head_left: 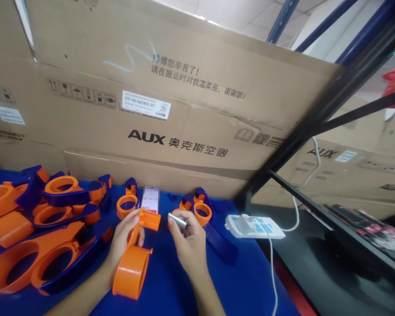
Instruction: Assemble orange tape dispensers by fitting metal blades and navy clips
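Note:
My left hand [123, 239] is closed around the narrow neck of an orange tape dispenser part [131, 272]; its wide ring hangs below and its short tube-like end points to the right. Between the thumb and fingers of my right hand [191, 237] is a small silver metal cylinder [177, 220], a short gap to the right of that tube end. Behind the hands a phone [150, 199] showing a timer leans near the cardboard. Beside it stands an orange and blue tape dispenser [127, 204], with another dispenser [202, 213] just behind my right hand.
Several orange and blue tape dispensers [52, 215] are piled on the left of the blue table [171, 281]. A white power strip [255, 226] with a plug and cable lies at the right edge. Cardboard [191, 123] walls off the back, and a dark metal post [292, 127] slants along the right.

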Demonstrator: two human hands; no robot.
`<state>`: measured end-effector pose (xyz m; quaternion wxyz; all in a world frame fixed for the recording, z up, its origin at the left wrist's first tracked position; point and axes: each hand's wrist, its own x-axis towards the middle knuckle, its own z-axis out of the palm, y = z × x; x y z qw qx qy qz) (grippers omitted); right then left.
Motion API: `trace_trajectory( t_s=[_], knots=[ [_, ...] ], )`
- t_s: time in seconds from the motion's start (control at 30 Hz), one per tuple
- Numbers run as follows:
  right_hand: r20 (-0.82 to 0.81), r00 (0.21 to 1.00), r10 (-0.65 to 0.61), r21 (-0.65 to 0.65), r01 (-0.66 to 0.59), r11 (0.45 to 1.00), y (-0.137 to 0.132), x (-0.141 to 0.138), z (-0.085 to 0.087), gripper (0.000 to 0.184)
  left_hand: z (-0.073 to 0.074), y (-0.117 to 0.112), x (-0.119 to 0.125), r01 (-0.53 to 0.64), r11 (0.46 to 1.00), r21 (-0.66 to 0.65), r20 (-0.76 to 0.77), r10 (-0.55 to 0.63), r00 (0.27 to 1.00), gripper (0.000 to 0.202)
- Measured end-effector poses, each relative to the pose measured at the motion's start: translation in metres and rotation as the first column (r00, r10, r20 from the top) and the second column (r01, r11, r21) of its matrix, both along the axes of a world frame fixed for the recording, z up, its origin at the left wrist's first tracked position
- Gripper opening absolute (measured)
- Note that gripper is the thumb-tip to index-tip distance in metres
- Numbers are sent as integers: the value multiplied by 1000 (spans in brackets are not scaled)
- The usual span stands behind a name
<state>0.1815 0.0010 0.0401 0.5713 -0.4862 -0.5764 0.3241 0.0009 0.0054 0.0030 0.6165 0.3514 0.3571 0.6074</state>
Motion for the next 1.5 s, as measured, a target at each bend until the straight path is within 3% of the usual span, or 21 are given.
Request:
trace_trajectory(
  t_s=[0.23,0.37,0.53,0.6,0.73,0.97,1.1,1.2,1.5],
  knots=[
    [98,993,-59,104,49,993,3,5,6,26,-13,9,-4,35,999,-11,81,-34,996,56],
    [-9,1000,27,14,-26,1000,1,1,9,33,-14,7,-4,97,995,-29,106,-94,990,57],
    [8,1000,20,-26,-20,999,1,-2,1,34,-10,4,-4,152,987,-44,168,-143,975,53],
    [-61,997,55,-39,-57,998,1,-1,-2,31,-9,4,-4,154,987,-51,178,-142,974,51],
    [-219,962,164,-8,-170,985,3,2,-5,46,-12,7,-5,161,986,-44,175,-151,973,52],
    [-355,933,53,-97,-93,991,8,-4,-2,34,-17,10,-3,133,989,-64,161,-121,980,47],
    [-480,872,97,-72,-149,986,8,-6,0,47,-18,9,-2,154,986,-71,145,-142,979,46],
    [-470,874,124,-80,-182,980,7,-5,1,52,-18,8,-3,168,984,-56,126,-160,979,49],
    [-366,918,151,-109,-204,973,5,1,4,28,-19,12,-5,137,989,-56,98,-131,987,57]
  ],
)
